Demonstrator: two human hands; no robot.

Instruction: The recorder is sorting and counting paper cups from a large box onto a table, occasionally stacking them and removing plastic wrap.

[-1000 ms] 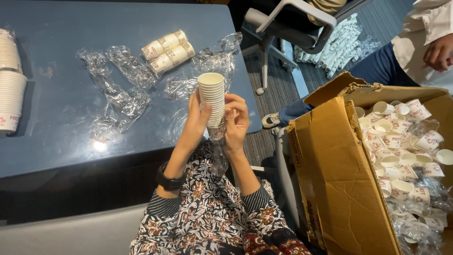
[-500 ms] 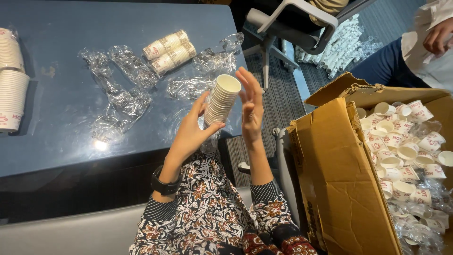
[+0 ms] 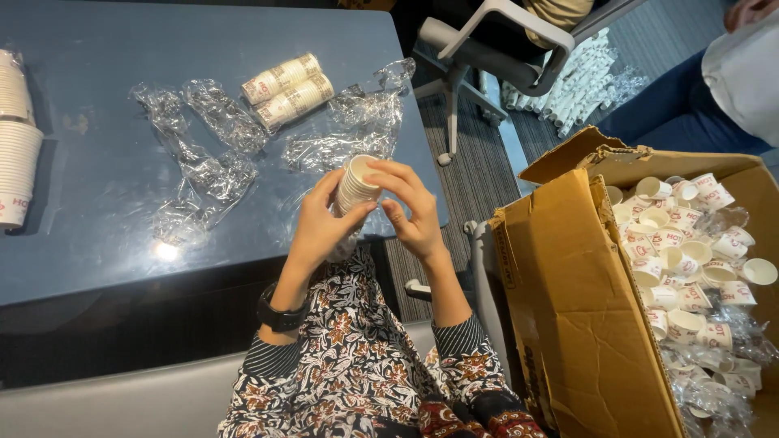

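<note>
My left hand grips a stack of small white paper cups from the left side, with the stack tilted so its open end faces up and right. My right hand curls over the top of the same stack, fingertips on the rim of the uppermost cup. Both hands are above my lap, just in front of the blue table's edge. A black watch sits on my left wrist.
Crumpled clear plastic wrappers and two wrapped cup sleeves lie on the table. Stacked cups lie at its left edge. An open cardboard box of loose cups stands at my right. An office chair and another seated person are beyond.
The cup stack has come down from in front of me toward my lap. My right hand, which was open beside it, has closed over its top.
</note>
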